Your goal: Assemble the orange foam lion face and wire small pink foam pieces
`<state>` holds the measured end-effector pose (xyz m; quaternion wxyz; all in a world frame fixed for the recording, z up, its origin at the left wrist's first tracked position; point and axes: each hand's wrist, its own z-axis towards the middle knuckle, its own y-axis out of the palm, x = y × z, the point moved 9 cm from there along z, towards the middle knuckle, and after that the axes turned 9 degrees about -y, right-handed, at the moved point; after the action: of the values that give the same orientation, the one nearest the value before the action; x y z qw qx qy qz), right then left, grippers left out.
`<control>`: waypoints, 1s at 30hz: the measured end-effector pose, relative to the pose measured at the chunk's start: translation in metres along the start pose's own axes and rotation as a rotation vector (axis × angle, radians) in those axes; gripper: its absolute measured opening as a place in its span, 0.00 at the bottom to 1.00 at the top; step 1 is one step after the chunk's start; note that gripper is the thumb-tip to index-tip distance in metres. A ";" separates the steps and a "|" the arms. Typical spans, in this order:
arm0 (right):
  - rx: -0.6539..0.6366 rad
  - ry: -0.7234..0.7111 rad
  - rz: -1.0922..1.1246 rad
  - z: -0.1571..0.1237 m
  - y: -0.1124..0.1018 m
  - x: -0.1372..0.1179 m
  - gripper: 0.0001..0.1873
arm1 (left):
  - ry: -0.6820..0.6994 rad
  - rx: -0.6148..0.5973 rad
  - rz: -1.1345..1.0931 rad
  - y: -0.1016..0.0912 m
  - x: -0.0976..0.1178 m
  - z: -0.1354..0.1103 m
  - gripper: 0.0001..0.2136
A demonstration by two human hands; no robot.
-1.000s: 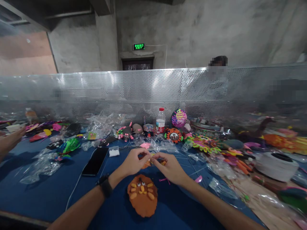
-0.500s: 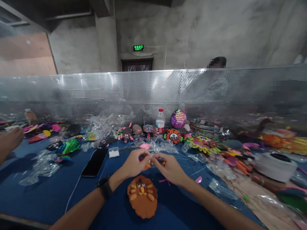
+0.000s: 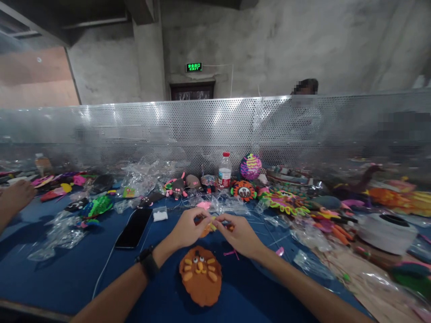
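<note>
In front of me lies a brown-orange clay lion face (image 3: pixel 202 285) with googly eyes and yellow-orange whisker strips. Just beyond it, my left hand (image 3: pixel 188 228) and my right hand (image 3: pixel 239 235) meet, fingertips pinched together. A small bit of yellow modelling clay (image 3: pixel 213 225) shows between them; its shape is mostly hidden by the fingers. Some orange clay (image 3: pixel 206 230) is partly visible beneath my left fingers, and I cannot tell whether it is held or lying on the table. My left wrist wears a black watch (image 3: pixel 147 264).
A black phone (image 3: pixel 134 229) with a white cable lies left, beside a small white packet (image 3: pixel 160 214). Clay figures, plastic bags and a red-capped bottle (image 3: pixel 224 172) line a perforated metal screen (image 3: pixel 208 125). A white roll (image 3: pixel 387 233) stands right. Another person's hand (image 3: pixel 16 197) reaches in from the left.
My hands stay almost in place, with fingertips shifting slightly around the clay; a little more yellow shows between them. The lion face looks the same.
</note>
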<state>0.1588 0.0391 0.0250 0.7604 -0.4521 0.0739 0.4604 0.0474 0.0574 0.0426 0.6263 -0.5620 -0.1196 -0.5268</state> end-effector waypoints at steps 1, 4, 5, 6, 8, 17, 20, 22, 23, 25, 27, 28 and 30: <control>-0.001 -0.002 -0.019 0.000 0.000 0.000 0.16 | -0.003 -0.001 -0.003 0.000 -0.001 0.000 0.10; 0.006 0.006 -0.084 -0.001 -0.001 0.002 0.17 | -0.025 -0.019 -0.009 0.002 -0.004 0.001 0.11; 0.009 0.008 -0.090 -0.001 -0.001 0.002 0.17 | -0.032 -0.023 -0.012 0.002 -0.005 0.001 0.11; 0.008 0.006 -0.085 -0.001 -0.001 0.002 0.17 | -0.034 -0.027 -0.017 0.003 -0.006 0.001 0.11; -0.002 0.002 -0.061 -0.001 -0.001 0.002 0.16 | -0.030 -0.016 -0.033 0.001 -0.005 0.002 0.11; -0.001 -0.030 -0.072 0.000 -0.002 -0.001 0.15 | -0.018 -0.054 -0.033 0.004 -0.005 0.001 0.12; -0.005 -0.011 -0.057 0.000 -0.002 0.002 0.16 | -0.024 -0.015 -0.038 -0.002 -0.005 0.002 0.12; 0.005 -0.006 -0.071 0.000 -0.004 0.002 0.15 | -0.038 -0.010 -0.047 -0.004 -0.005 0.003 0.12; 0.011 -0.010 -0.078 0.000 -0.005 0.001 0.16 | -0.047 -0.016 -0.052 -0.003 -0.006 0.004 0.12; 0.018 -0.027 -0.080 0.000 -0.005 -0.002 0.16 | -0.059 -0.031 -0.062 -0.001 -0.006 0.004 0.14; 0.013 -0.033 -0.055 0.000 -0.005 -0.005 0.16 | -0.063 -0.028 -0.069 0.000 -0.008 0.005 0.17; 0.011 -0.028 -0.039 0.000 -0.005 -0.006 0.16 | -0.064 -0.016 -0.064 -0.001 -0.009 0.006 0.18; 0.031 -0.025 -0.011 0.000 -0.006 -0.007 0.15 | -0.080 0.013 -0.024 -0.004 -0.015 0.007 0.19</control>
<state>0.1600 0.0340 0.0326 0.7707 -0.4350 0.0688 0.4605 0.0415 0.0721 0.0363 0.6183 -0.5772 -0.1547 -0.5106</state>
